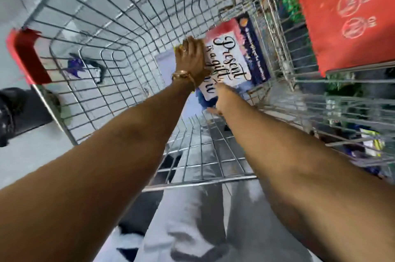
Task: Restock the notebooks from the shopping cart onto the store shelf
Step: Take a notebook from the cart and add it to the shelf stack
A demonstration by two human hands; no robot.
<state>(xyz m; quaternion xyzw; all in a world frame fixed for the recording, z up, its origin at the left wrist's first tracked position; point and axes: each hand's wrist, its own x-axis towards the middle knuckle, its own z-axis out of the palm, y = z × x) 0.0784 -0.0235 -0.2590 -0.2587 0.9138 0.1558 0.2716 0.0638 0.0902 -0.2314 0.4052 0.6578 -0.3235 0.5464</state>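
I look down into a wire shopping cart (119,26). A notebook (229,59) with a white cover, black script lettering and red and blue edges lies in the cart on top of a dark blue notebook (257,56). A pale lavender notebook (165,65) sits to the left, partly under my wrist. My left hand (191,56), with a gold bracelet, grips the left edge of the lettered notebook. My right hand (220,99) holds its near bottom edge, its fingertips hidden beneath the cover.
The cart's red handle (27,56) is at the left, its near rim (192,182) just in front of my legs. A red sign (346,9) hangs at the upper right over wire racks (352,112) with blurred goods.
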